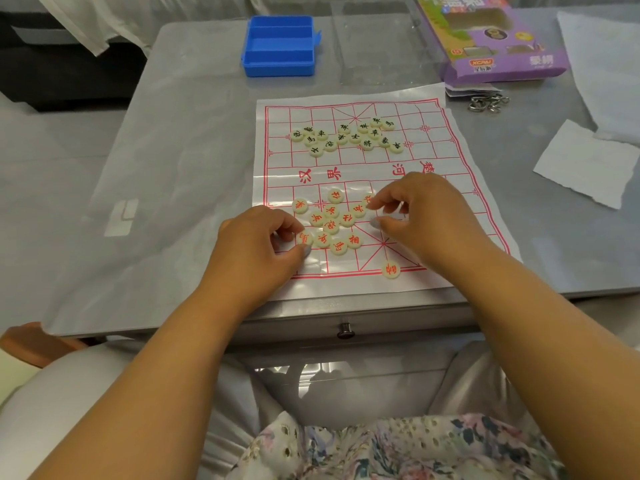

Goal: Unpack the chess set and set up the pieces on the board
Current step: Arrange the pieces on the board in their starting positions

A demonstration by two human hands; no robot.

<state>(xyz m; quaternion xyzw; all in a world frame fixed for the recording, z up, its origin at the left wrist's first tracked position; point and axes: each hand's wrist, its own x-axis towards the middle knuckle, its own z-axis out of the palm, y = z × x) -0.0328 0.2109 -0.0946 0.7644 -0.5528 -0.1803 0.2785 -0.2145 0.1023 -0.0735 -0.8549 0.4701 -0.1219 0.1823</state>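
A white plastic sheet printed with a red Chinese chess grid, the board (450, 140), lies on the grey table. Several cream discs with black characters (346, 136) lie loosely grouped on its far half. Several cream discs with red characters (330, 220) cluster on the near half, and one red-marked disc (391, 270) sits alone on the near edge line. My left hand (256, 244) pinches a red-marked disc (304, 238) at the cluster's near left. My right hand (422, 209) hovers over the cluster's right side with curled fingers touching a disc (367, 199) there.
An open blue plastic case (278, 46) stands at the back centre. A clear lid (377, 43) and a purple toy box (491, 39) lie at the back right, with metal rings (488, 102) and white papers (585, 164) to the right. The table's near edge has a drawer knob (345, 330).
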